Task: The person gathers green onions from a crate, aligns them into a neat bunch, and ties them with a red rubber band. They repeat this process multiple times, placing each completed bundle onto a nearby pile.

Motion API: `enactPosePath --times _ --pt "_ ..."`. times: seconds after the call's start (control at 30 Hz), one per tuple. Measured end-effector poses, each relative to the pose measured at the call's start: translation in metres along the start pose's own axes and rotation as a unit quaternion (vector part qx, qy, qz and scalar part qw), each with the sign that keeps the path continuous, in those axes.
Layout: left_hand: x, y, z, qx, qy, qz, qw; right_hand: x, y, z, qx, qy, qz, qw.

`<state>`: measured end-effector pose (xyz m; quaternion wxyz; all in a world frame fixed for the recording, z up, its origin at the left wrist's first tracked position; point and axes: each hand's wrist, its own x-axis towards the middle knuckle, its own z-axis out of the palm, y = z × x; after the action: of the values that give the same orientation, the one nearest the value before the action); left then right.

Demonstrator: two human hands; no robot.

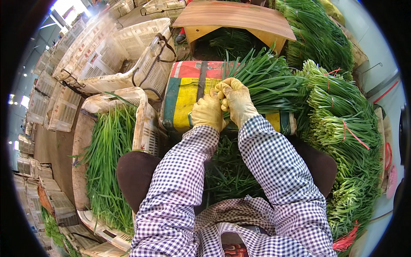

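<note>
Both my hands wear pale yellow rubber gloves and meet with curled fingers above a padded bag. My left hand [208,110] is a loose fist at the left end of a bunch of garlic chives [273,82]. My right hand [239,99] presses against it, its fingers bent inward over the bunch. The leaves fan out to the right and away from me. The fingers hide the stem ends. Beneath lies the red, yellow and green printed bag [184,96], with a dark strap across it. More loose chives [231,173] lie below, between my knees.
At left stands a white plastic crate [143,119] holding loose chives [110,160]. Other crates [125,54] stand beyond it. Tied chive bundles [343,128] with red ties are piled at right. A wooden stand [234,17] is ahead, and a pale wall [379,41] rises at right.
</note>
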<state>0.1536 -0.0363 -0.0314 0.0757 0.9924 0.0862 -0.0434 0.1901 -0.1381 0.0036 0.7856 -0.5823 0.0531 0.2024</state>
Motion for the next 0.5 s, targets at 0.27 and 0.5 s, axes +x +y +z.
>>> enactPosePath --times 0.27,0.5 --pt "0.019 -0.012 -0.038 -0.072 -0.151 -0.029 0.986 -0.086 0.024 -0.014 0.053 0.049 0.0 0.997" --pt "0.026 -0.015 -0.038 -0.06 -0.069 -0.045 0.995 0.008 0.016 -0.024 0.156 0.055 -0.114 0.979"
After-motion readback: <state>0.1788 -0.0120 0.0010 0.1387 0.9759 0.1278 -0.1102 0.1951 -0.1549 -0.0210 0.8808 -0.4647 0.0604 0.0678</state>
